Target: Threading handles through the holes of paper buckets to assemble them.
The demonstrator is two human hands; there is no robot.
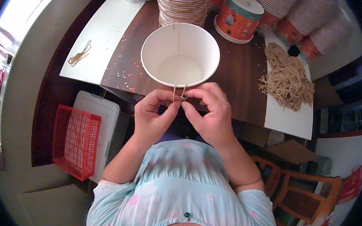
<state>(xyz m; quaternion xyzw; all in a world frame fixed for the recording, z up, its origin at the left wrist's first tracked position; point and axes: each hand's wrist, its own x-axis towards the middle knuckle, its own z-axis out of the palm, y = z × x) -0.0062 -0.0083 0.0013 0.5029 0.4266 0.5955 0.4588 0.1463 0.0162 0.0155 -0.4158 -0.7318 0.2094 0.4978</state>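
White bucket (204, 55) and tan cord (174, 89) meet right in front of us. The bucket sits at the near edge of the brown worktop (241, 71), mouth up, and looks upright or nearly so. We judge it is placed there so that both hands reach its near rim without stretching, while the inside lies open to view. Two lengths of the cord rise side by side at that near rim; another strand shows at the far rim and against the inner wall.

On our left hand (154, 111), thumb and forefinger are clamped on the cord; on our right hand (216, 109), they are pinched on it as well, the fingertips almost meeting just outside the rim. Such a short, close grip seems meant for fine control of something so thin and limp.

A tall nested stack (182, 7) stands behind the bucket, and an orange and teal bucket (237, 24) rests bottom-up beside it, probably because nesting saves room. We see a heaped pile of cords (287, 81) on the pale strip to the right, likely for easy reach, and a small cord bundle (80, 55) at the far left.
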